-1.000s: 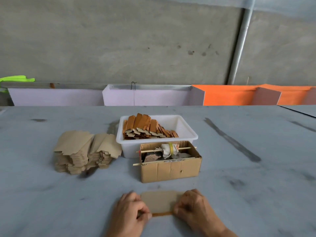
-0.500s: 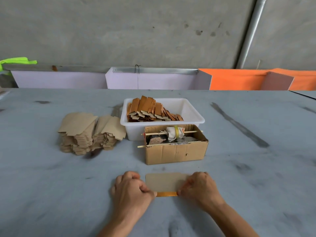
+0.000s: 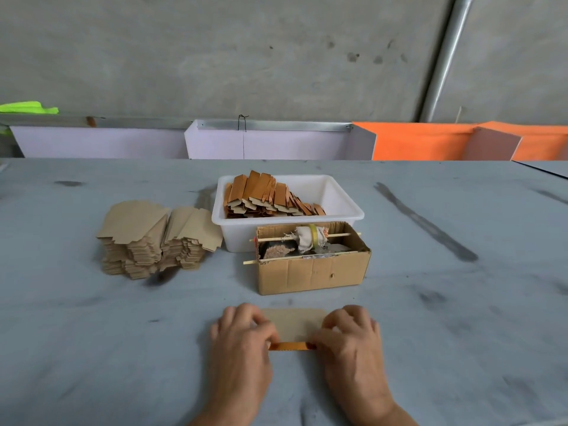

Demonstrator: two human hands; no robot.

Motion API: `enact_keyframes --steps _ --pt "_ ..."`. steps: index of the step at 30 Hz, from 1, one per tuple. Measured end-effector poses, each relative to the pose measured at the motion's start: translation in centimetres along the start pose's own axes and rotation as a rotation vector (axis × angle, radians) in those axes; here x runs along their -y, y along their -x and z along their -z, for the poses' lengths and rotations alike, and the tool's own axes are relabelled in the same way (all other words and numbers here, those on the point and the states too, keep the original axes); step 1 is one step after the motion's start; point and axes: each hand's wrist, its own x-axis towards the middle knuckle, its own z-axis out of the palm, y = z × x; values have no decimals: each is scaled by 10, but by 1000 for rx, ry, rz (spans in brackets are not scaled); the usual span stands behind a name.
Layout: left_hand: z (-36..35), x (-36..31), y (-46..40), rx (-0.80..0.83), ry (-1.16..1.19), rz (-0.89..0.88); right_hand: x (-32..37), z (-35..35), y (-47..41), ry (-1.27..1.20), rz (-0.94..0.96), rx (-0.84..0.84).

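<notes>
Brown card (image 3: 293, 324) lies flat on the desk (image 3: 461, 333), just in front of the cardboard box (image 3: 313, 272), with an orange strip (image 3: 292, 345) running along its near edge. The left hand (image 3: 242, 342) and right hand (image 3: 350, 342) sit at either end, and their curled fingers (image 3: 246, 315) pinch the card at its two near corners, thumbs at the ends of the strip. The card looks thin and very light, stiff enough to lie flat yet easy to crease or dent, so it probably wants a soft, even pinch. The ends of the near edge seem the best hold, leaving the strip between free. Its matte face should not slip. A stack (image 3: 147, 241) of like cards stands well to the left.
</notes>
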Motion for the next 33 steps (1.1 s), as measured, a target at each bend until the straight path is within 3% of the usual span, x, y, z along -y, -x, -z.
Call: enact_keyframes --steps 3,8,15,19,24,29,33 --pt "1 -10 3 -13 -146 -288 6 -4 3 130 192 -12" --pt "1 -5 14 47 -232 -345 -3 -2 10 200 234 36" --pt "7 -3 7 224 -128 -119 -7 12 7 53 42 213" --pt "3 5 -25 139 -88 63 -10 11 7 -60 -107 348" --pt "-6 9 -43 323 -133 116 -15 8 0 -130 -186 352" --pt "-8 8 -46 375 -178 114 -15 9 -12 -189 -264 378" --pt "-9 2 -45 389 -246 119 -18 11 -32 -135 -155 436"
